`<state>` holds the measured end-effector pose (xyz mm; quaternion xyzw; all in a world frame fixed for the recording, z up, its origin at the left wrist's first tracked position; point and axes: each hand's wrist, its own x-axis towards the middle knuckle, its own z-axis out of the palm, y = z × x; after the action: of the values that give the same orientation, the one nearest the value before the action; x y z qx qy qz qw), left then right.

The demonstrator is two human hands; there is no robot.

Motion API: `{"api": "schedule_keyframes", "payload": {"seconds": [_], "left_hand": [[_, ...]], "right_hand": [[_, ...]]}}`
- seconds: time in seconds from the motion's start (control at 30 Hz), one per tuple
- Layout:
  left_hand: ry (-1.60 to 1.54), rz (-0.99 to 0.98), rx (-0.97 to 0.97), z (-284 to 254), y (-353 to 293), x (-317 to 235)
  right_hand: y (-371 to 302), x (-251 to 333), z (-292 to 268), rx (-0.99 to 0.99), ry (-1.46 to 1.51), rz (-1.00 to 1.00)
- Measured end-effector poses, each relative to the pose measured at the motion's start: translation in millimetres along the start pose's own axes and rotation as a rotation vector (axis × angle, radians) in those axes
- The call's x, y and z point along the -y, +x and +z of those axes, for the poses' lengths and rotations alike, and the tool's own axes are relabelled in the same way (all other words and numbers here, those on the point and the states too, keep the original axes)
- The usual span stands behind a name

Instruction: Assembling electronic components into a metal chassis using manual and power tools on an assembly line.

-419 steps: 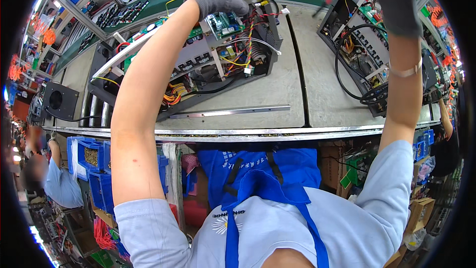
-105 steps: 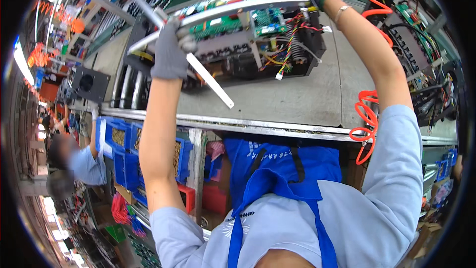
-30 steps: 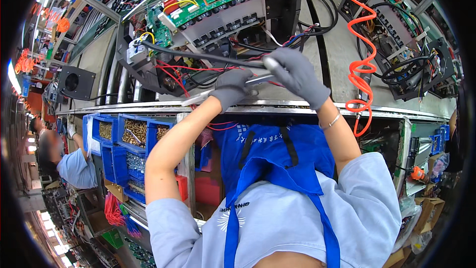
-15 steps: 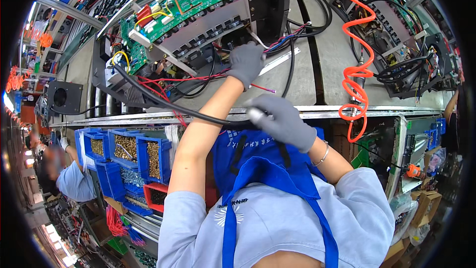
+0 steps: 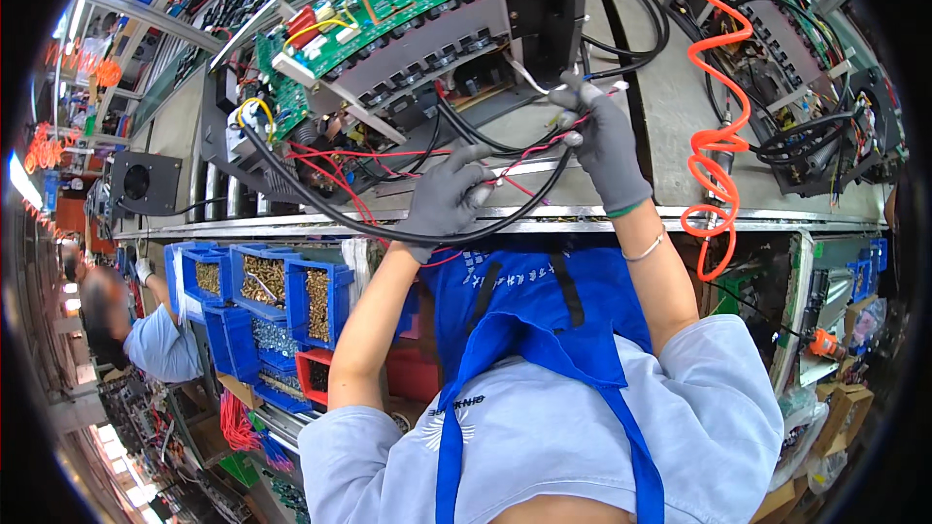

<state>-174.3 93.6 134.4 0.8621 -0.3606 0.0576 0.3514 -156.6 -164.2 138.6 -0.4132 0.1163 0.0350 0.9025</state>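
Observation:
Both my hands wear grey gloves and work in front of an opened electrical unit with a green circuit board [image 5: 388,15]. My left hand [image 5: 442,199] has its fingers closed at the red wires [image 5: 529,150] below the unit. On the right, my right hand [image 5: 612,141] pinches the other end of these thin wires, near a small white connector [image 5: 619,86]. Its fingers partly hide the wires. A thick black cable [image 5: 388,233] loops from the unit's left side, past my left hand, and up towards the right hand. A white lead [image 5: 524,76] comes out beneath the board.
A coiled orange air hose [image 5: 718,146] hangs right of my hands, before a second opened unit [image 5: 786,49]. Blue bins [image 5: 233,340] of screws and fasteners stand below the bench edge at left. A black fan box [image 5: 146,184] sits far left. Another person [image 5: 160,340] is at left.
My left hand has drawn back from under the unit towards the bench edge. My right hand has moved up and right to the wire ends. The view has shifted slightly.

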Motion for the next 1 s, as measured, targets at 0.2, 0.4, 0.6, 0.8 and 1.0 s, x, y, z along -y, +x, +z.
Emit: {"api": "schedule_keyframes", "payload": {"seconds": [0.2, 0.4, 0.6, 0.8, 1.0], "left_hand": [[-0.229, -0.053, -0.142, -22.1, -19.5, -24.8], [-0.198, -0.055, -0.181, -35.7, -7.6, -48.5], [0.046, 0.016, -0.249, -44.1, -20.4, -28.8], [-0.265, -0.042, -0.258, -60.8, 2.9, -68.8], [-0.737, -0.683, -0.580, -41.2, -48.3, -45.7]], "right_hand": [[-89.3, 45.9, 93.4, 0.168, -0.283, -0.565], [-142.0, 59.7, 98.5, 0.254, -0.398, -0.994], [-148.8, 61.7, 109.8, 0.219, -0.444, -0.822], [-63.1, 11.3, 138.8, 0.366, -0.536, -0.342], [-19.8, -33.4, 139.5, 0.666, -0.741, -0.454]]}}
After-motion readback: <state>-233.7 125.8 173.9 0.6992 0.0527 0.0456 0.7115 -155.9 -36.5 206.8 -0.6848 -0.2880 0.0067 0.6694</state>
